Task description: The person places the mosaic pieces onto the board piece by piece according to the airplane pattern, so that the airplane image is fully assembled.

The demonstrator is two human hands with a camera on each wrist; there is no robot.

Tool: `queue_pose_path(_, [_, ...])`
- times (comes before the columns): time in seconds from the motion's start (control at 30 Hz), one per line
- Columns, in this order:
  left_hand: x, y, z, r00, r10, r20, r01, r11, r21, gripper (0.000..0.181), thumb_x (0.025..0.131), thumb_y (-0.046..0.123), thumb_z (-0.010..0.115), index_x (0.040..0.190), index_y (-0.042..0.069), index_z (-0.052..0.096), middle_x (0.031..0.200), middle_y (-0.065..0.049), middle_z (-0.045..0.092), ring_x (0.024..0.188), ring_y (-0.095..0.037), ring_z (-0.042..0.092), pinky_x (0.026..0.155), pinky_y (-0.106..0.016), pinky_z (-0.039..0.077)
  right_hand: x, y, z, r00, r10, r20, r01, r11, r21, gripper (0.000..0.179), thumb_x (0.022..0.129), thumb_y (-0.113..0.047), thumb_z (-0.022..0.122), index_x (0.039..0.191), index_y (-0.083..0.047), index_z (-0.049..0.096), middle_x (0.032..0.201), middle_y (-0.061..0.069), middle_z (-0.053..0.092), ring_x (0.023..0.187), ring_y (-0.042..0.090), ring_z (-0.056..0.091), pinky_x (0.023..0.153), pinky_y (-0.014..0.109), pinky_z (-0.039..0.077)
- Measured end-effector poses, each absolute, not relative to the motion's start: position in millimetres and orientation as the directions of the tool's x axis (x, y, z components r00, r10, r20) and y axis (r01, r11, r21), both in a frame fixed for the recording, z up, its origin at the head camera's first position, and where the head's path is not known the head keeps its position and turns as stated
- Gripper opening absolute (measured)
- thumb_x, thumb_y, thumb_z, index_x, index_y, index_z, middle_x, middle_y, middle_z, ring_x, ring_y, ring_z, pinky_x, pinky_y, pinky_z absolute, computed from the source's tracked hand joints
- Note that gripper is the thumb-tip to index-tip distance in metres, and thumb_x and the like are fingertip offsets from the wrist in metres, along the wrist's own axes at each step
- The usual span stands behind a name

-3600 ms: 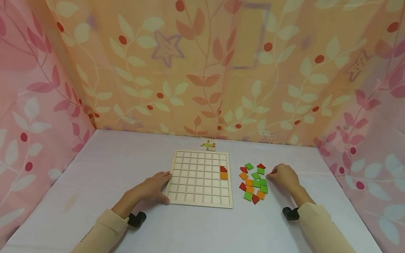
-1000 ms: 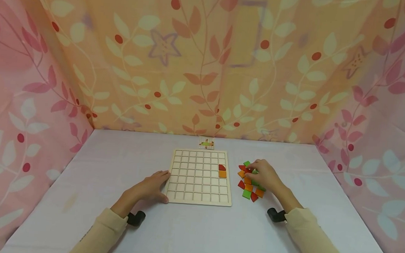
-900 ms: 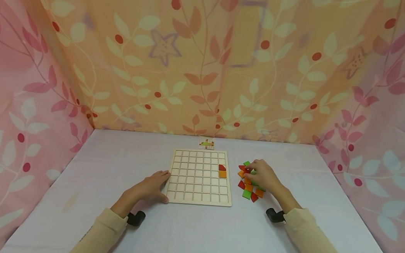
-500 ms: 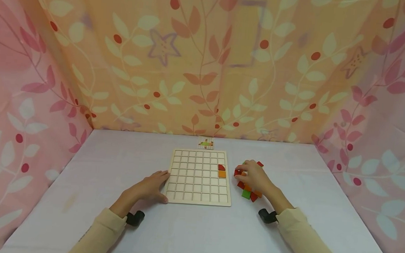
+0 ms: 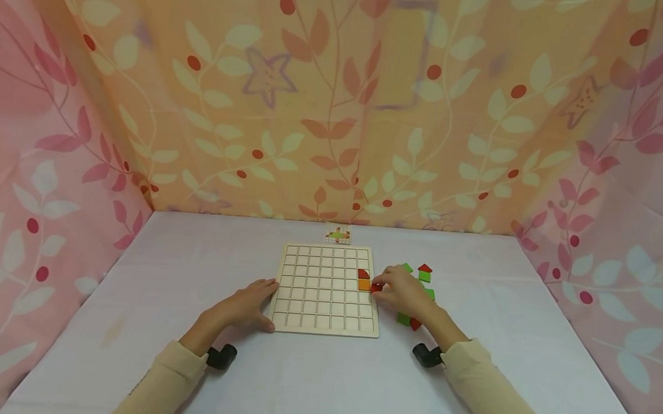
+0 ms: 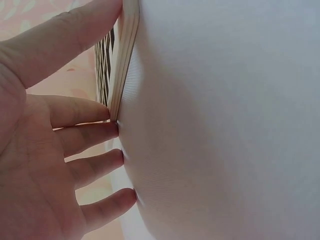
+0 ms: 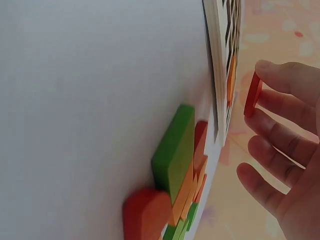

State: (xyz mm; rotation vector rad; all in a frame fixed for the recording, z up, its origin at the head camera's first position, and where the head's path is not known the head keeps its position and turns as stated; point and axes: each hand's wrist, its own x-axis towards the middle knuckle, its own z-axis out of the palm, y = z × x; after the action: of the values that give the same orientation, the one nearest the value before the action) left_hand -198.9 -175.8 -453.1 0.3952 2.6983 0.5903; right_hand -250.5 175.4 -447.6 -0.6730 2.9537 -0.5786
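A pale wooden grid board (image 5: 325, 305) lies on the white table. A red quarter-round tile (image 5: 364, 274) sits in its rightmost column, with an orange square tile (image 5: 364, 285) directly below. My right hand (image 5: 408, 292) pinches another red tile (image 7: 253, 94) between thumb and fingertips, held just above the board's right edge. My left hand (image 5: 248, 306) rests at the board's left edge with fingers spread; in the left wrist view the thumb and a fingertip touch the board's side (image 6: 124, 65).
Loose green, orange and red tiles lie right of the board, partly hidden under my right hand; a green tile (image 7: 175, 150) shows close up. A small pattern card (image 5: 338, 233) lies behind the board. Patterned curtains (image 5: 337, 106) enclose the table's back and sides.
My right hand has moved left from the loose tiles to the board's right edge, carrying a red tile. My left hand stays at the board's left edge.
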Motion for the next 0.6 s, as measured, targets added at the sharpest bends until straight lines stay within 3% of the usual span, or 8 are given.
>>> queue_pose_path(0.4, [-199.0, -174.8, -452.8, -0.900, 0.345, -0.267, 0.204, 0.873, 0.443, 0.095, 0.073, 0.026, 0.085, 0.148, -0.005, 0.035, 0.157, -0.023, 0.030, 0.147, -0.044, 0.023, 0.113, -0.065, 0.025, -248.1, 158.0, -454.5, -0.873, -0.488, -0.006, -0.462, 0.830, -0.312, 0.026, 0.084, -0.028, 0.076, 0.106, -0.013, 0.076, 0.098, -0.002, 0.064, 0.091, 0.014, 0.050, 0.078, 0.029, 0.046])
queue_pose_path(0.6, [-199.5, -174.5, -453.4, -0.901, 0.341, -0.268, 0.199, 0.874, 0.443, 0.094, 0.074, 0.026, 0.084, 0.148, -0.004, 0.034, 0.157, -0.022, 0.030, 0.147, -0.043, 0.023, 0.114, -0.064, 0.024, -247.9, 153.7, -456.6, -0.858, -0.513, -0.005, -0.491, 0.825, -0.280, 0.025, 0.085, -0.025, 0.074, 0.107, -0.013, 0.075, 0.096, -0.002, 0.063, 0.088, 0.014, 0.047, 0.073, 0.028, 0.043])
